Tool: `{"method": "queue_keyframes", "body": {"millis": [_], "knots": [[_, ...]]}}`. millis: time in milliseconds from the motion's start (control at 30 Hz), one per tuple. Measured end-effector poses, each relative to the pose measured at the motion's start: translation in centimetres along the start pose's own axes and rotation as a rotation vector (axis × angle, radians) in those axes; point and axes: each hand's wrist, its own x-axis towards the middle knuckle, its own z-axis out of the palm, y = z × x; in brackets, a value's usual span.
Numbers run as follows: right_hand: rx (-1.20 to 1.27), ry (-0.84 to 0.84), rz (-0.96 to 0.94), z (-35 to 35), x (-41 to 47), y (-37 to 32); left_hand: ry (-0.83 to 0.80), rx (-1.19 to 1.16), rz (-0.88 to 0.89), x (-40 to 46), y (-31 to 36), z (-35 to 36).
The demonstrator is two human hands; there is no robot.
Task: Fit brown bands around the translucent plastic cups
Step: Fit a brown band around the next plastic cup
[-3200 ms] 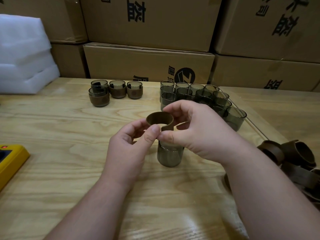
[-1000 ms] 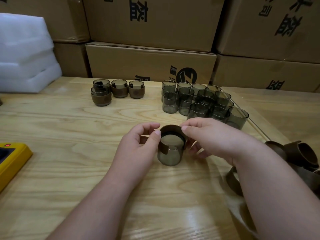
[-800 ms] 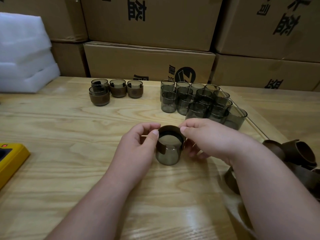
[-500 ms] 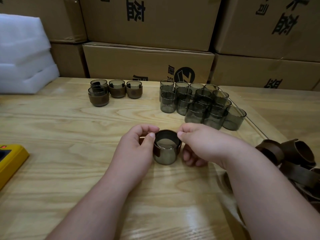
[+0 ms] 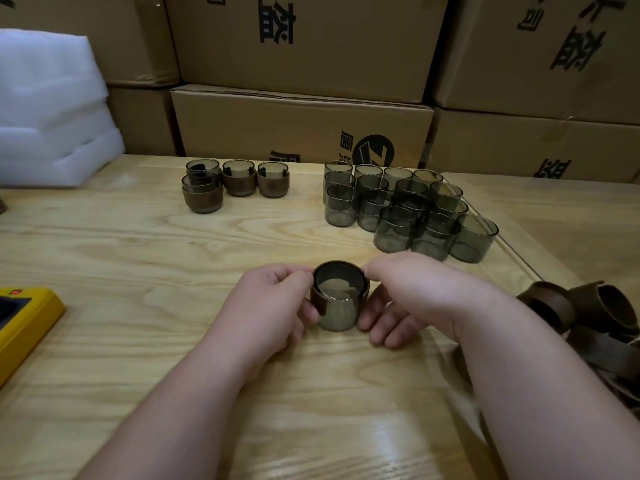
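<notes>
A translucent grey cup (image 5: 339, 315) stands on the wooden table (image 5: 138, 278) at the centre. A brown band (image 5: 318, 299) sits round its upper part, open at the front. My left hand (image 5: 273, 306) grips the band and cup from the left, thumb at the rim. My right hand (image 5: 412, 296) holds them from the right, fingers curled round the side. Several bare cups (image 5: 398, 209) stand in a cluster behind. Several banded cups (image 5: 235, 181) stand at the back left. A heap of loose brown bands (image 5: 588, 320) lies at the right edge.
A yellow device (image 5: 24, 323) lies at the left edge. White foam sheets (image 5: 48, 109) are stacked at the back left. Cardboard boxes (image 5: 304, 123) wall off the far side of the table.
The band came down from above the cup onto its rim and has slid lower over the upper part. Both hands sank with it and closed round the cup's sides.
</notes>
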Motion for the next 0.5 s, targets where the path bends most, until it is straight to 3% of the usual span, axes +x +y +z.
{"method": "queue_keyframes", "body": {"millis": [167, 500], "knots": [[0.023, -0.04, 0.024, 0.2, 0.5, 0.3, -0.101, 0.019, -0.094, -0.4, 0.5, -0.2], [0.04, -0.09, 0.052, -0.2, 1.1, 0.6, -0.115, -0.049, -0.213, -1.2, 1.7, -0.1]]}}
